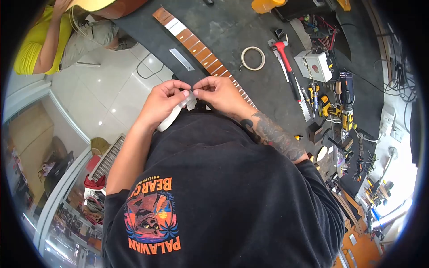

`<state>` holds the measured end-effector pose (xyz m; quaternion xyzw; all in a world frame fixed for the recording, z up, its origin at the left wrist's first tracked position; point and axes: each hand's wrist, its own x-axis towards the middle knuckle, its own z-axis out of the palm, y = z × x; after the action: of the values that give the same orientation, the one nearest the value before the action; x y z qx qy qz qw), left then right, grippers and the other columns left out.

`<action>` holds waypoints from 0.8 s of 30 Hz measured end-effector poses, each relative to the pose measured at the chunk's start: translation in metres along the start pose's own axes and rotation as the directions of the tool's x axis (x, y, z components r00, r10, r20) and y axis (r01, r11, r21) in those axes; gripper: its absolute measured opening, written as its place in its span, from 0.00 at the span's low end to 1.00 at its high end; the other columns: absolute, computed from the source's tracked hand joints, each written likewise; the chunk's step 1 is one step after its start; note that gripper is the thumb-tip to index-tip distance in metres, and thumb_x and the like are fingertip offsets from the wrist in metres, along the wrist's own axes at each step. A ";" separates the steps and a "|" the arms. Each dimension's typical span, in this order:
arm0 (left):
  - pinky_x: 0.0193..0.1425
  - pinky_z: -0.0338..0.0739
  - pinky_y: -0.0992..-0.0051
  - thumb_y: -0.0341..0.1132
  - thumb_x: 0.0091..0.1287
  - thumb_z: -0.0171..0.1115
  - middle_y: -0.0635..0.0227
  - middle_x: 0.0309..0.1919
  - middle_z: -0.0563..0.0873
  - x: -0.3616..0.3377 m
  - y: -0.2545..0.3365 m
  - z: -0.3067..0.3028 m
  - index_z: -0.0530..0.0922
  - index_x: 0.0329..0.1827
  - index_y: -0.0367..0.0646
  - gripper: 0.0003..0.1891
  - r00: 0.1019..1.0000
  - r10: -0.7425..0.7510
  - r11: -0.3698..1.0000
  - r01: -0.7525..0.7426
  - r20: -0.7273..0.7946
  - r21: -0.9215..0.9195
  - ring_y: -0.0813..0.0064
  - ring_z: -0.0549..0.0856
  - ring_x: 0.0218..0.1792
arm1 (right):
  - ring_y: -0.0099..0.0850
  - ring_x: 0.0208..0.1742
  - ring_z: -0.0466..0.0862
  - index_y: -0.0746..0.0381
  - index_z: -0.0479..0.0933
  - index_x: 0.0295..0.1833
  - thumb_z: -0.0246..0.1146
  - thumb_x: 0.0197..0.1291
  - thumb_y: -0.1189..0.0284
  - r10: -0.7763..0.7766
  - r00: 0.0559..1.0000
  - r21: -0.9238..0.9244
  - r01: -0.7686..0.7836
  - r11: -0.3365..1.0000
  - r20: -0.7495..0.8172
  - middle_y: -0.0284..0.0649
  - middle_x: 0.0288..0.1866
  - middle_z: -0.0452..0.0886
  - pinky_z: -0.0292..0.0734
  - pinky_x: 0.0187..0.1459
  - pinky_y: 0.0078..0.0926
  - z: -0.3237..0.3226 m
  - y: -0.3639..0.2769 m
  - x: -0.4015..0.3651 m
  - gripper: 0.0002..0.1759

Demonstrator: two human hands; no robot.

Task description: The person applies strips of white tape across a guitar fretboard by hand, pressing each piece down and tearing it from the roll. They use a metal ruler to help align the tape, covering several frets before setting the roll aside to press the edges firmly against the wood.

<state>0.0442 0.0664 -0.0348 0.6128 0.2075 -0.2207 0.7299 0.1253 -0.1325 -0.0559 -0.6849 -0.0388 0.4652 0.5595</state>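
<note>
In the head view, my left hand (pixel 167 99) and my right hand (pixel 217 94) meet in front of my chest, thumbs and fingertips pinched close together. Between them is a pale strip that looks like masking tape (pixel 169 119); it hangs from my left fingers down against my black shirt. My right fingertips grip its upper end. Just beyond my hands lies a guitar neck (pixel 196 48) with metal frets and a white band across it, slanting over the dark bench; my right hand hides part of it. A flat metal plate (pixel 181 59) rests to its left.
A tape roll (pixel 245 57) lies right of the neck. Farther right are a red-handled hammer (pixel 289 67), a notched metal strip (pixel 305 109), a white box (pixel 314 66) and a yellow drill (pixel 330 107). At upper left, a person in a yellow shirt (pixel 47 42) sits beside a guitar (pixel 100 5).
</note>
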 end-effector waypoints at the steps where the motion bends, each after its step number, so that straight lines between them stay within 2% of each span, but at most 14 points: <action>1: 0.43 0.75 0.81 0.31 0.73 0.66 0.75 0.30 0.85 0.004 0.002 -0.007 0.82 0.53 0.38 0.10 1.000 0.003 1.000 -0.003 0.028 -0.004 0.85 0.82 0.34 | 0.20 0.41 0.85 0.70 0.83 0.53 0.73 0.62 0.73 -0.004 1.000 0.068 0.004 0.998 -0.004 0.38 0.41 0.88 0.81 0.43 0.20 0.002 -0.003 0.005 0.16; 4: 0.42 0.75 0.81 0.30 0.72 0.67 0.75 0.29 0.84 0.019 0.010 -0.030 0.82 0.53 0.37 0.10 0.995 0.013 0.999 -0.009 0.098 -0.034 0.85 0.81 0.33 | 0.19 0.39 0.84 0.69 0.83 0.54 0.73 0.62 0.74 -0.041 0.990 -0.003 0.041 0.999 -0.136 0.36 0.41 0.87 0.80 0.43 0.19 0.008 -0.016 0.018 0.17; 6: 0.40 0.75 0.81 0.29 0.71 0.68 0.77 0.26 0.83 0.028 0.017 -0.045 0.82 0.52 0.37 0.10 0.991 0.009 0.998 0.001 0.137 -0.069 0.86 0.81 0.31 | 0.19 0.39 0.83 0.69 0.82 0.55 0.73 0.63 0.72 -0.045 0.996 -0.019 0.044 0.999 -0.079 0.35 0.40 0.87 0.80 0.43 0.19 0.008 -0.026 0.029 0.17; 8: 0.42 0.75 0.81 0.29 0.71 0.68 0.76 0.28 0.83 0.034 0.023 -0.060 0.81 0.54 0.37 0.11 0.986 0.013 0.999 -0.004 0.165 -0.053 0.86 0.81 0.33 | 0.19 0.39 0.83 0.69 0.82 0.55 0.73 0.64 0.71 -0.044 0.999 -0.029 0.043 0.999 -0.018 0.34 0.40 0.86 0.80 0.43 0.19 0.012 -0.033 0.038 0.18; 11: 0.43 0.76 0.81 0.28 0.71 0.68 0.76 0.28 0.83 0.044 0.029 -0.081 0.81 0.55 0.37 0.13 0.979 0.041 0.995 -0.022 0.199 -0.093 0.85 0.82 0.33 | 0.18 0.39 0.82 0.67 0.83 0.55 0.71 0.67 0.69 -0.048 0.998 0.029 0.047 0.998 0.038 0.33 0.40 0.85 0.79 0.43 0.20 0.022 -0.035 0.054 0.16; 15: 0.40 0.75 0.82 0.29 0.69 0.69 0.78 0.25 0.82 0.059 0.032 -0.099 0.80 0.55 0.36 0.14 0.981 0.065 0.984 -0.032 0.184 -0.178 0.86 0.81 0.30 | 0.19 0.41 0.79 0.66 0.82 0.52 0.66 0.72 0.68 0.121 0.992 0.137 -0.124 0.983 0.029 0.31 0.42 0.83 0.76 0.46 0.20 0.025 -0.047 0.070 0.12; 18: 0.40 0.75 0.81 0.30 0.69 0.70 0.76 0.25 0.82 0.068 0.033 -0.104 0.79 0.57 0.36 0.17 0.987 0.026 0.982 0.004 0.158 -0.188 0.86 0.81 0.30 | 0.19 0.40 0.79 0.65 0.82 0.51 0.64 0.73 0.69 0.105 0.992 0.070 -0.100 0.992 -0.071 0.30 0.41 0.82 0.76 0.45 0.21 0.019 -0.058 0.077 0.10; 19: 0.39 0.75 0.81 0.30 0.68 0.70 0.76 0.25 0.83 0.072 0.032 -0.104 0.79 0.58 0.36 0.17 0.987 0.009 0.982 0.021 0.160 -0.186 0.86 0.81 0.30 | 0.18 0.40 0.79 0.65 0.81 0.50 0.63 0.74 0.69 0.072 0.995 0.006 -0.072 0.997 -0.067 0.30 0.40 0.82 0.76 0.44 0.21 0.015 -0.055 0.081 0.10; 22: 0.38 0.75 0.80 0.32 0.68 0.71 0.74 0.26 0.84 0.085 0.025 -0.100 0.78 0.58 0.35 0.18 0.987 -0.066 0.987 0.086 0.149 -0.136 0.85 0.81 0.30 | 0.23 0.40 0.82 0.65 0.81 0.50 0.63 0.73 0.66 -0.035 0.995 -0.360 0.000 0.933 -0.091 0.36 0.39 0.83 0.78 0.44 0.26 0.003 -0.067 0.092 0.12; 24: 0.37 0.75 0.80 0.33 0.68 0.71 0.72 0.26 0.85 0.099 0.021 -0.097 0.79 0.57 0.35 0.18 0.986 -0.131 0.990 0.136 0.107 -0.048 0.84 0.82 0.30 | 0.27 0.38 0.84 0.66 0.82 0.50 0.64 0.72 0.66 -0.044 0.997 -0.415 0.013 0.910 -0.066 0.39 0.37 0.86 0.79 0.44 0.29 -0.010 -0.066 0.107 0.13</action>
<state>0.1338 0.1581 -0.0903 0.5650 0.2161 -0.2947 0.7397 0.2233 -0.0541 -0.0668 -0.8041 -0.1257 0.4124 0.4094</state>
